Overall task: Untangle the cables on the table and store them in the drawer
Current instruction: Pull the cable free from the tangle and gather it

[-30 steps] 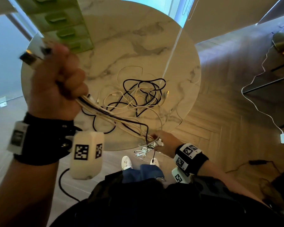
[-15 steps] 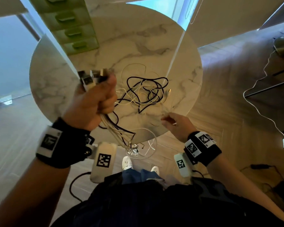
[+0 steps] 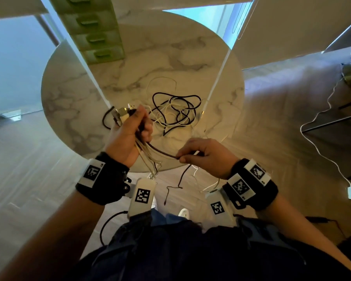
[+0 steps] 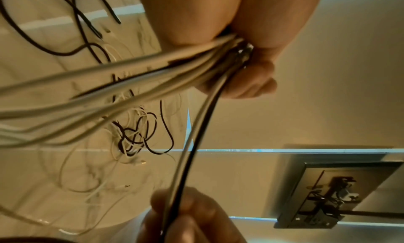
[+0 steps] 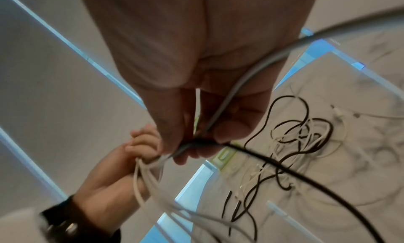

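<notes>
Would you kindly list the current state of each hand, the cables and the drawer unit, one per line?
Left hand: raised, gripping a bundle of cables near their plug ends.
Right hand: pinching a black cable that runs from the left fist.
Cable tangle: still knotted, lying on the marble table.
Green drawer unit: standing on the table, visible drawers closed.

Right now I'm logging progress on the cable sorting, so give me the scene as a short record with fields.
left hand: grips a bundle of cables, plug ends sticking up above the fist
right hand: pinches a black cable that runs from the left fist
tangle: black and white cables, loose on the marble table
drawer unit: green, at the table's far edge; visible drawers closed
stage: sorting, nothing stored yet
</notes>
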A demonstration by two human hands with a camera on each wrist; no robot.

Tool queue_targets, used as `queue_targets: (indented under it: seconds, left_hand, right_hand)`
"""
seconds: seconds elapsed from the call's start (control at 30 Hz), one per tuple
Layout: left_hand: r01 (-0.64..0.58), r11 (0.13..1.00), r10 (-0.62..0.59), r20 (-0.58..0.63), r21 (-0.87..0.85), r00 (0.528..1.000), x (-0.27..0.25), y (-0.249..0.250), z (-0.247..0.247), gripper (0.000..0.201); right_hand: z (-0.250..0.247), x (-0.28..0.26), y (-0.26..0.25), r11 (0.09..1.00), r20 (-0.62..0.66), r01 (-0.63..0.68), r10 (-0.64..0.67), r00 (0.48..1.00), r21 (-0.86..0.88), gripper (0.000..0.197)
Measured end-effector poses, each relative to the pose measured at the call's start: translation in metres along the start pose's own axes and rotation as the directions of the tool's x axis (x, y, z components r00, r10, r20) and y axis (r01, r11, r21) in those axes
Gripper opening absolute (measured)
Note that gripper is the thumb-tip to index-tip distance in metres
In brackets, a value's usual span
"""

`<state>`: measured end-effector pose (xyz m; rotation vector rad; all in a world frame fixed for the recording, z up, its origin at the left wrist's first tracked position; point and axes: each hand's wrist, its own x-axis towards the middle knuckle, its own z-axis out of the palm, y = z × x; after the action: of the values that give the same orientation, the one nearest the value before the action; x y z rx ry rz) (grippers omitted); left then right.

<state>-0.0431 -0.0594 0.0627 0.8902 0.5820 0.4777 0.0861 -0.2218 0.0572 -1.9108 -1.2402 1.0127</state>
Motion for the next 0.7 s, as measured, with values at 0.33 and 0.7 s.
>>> queue_targets:
  seconds: [0.33,0.7]
  left_hand:
    - [-0.026,0.999,0.022,0.142,0.029,0.990,-0.016,-0.021,0.026,0.028]
    - [-0.104,0.851,-0.040,0.261,0.515,0.965,-0.034,-0.026,0.018,0.028]
  right_hand:
    - [0.028,0.001,-0.023,0.996,0.140,0.019,-0.006,0.990,-0.087,0.058]
    - [0.048,0.003,-0.027,0.974,-0.001,0.182,-0.183,0.983,0.139,0.035]
